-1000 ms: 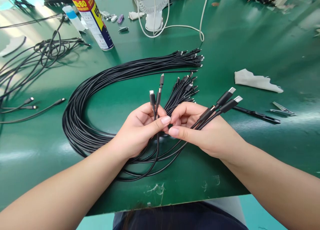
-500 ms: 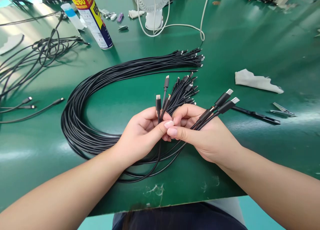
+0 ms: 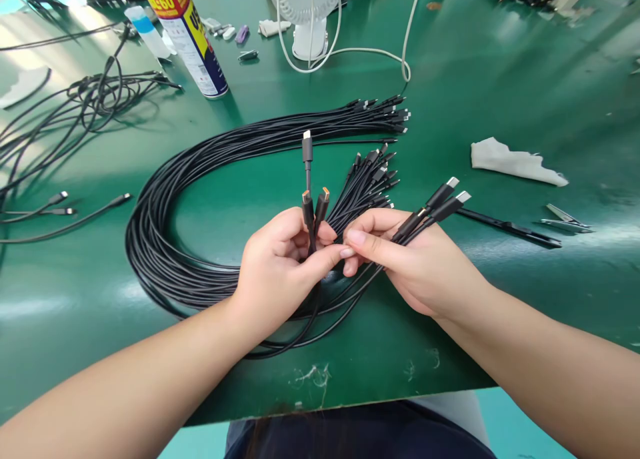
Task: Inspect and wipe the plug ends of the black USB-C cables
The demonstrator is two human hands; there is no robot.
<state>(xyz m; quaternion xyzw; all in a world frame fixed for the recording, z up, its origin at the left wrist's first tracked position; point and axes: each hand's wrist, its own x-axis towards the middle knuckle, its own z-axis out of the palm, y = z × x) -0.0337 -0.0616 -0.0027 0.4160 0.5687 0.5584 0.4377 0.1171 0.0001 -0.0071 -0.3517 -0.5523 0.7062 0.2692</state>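
My left hand (image 3: 280, 259) is closed around a few black USB cables, whose plugs (image 3: 314, 209) point up out of the fist, two of them with orange tips. Beside it my right hand (image 3: 405, 259) is closed too, with other black cables passing through it; their silver-tipped plugs (image 3: 447, 202) stick out to the upper right. Both hands' thumbs and fingertips meet in the middle. Behind and under the hands, a thick bundle of black cables (image 3: 165, 186) lies curved in a U, its two sets of plug ends (image 3: 385, 116) toward the right.
A spray can (image 3: 193, 46) stands at the back left, near a white fan base (image 3: 310, 39) with a white cord. Loose cables (image 3: 105, 99) lie at left. To the right are a pale cloth scrap (image 3: 515, 162), small snips (image 3: 565, 220) and a black strip (image 3: 510, 228) on the green table.
The plugs in my left hand have shifted: two orange-tipped ones now stand side by side, with one silver-tipped plug higher up. My left hand has moved slightly left; my right hand keeps its cables.
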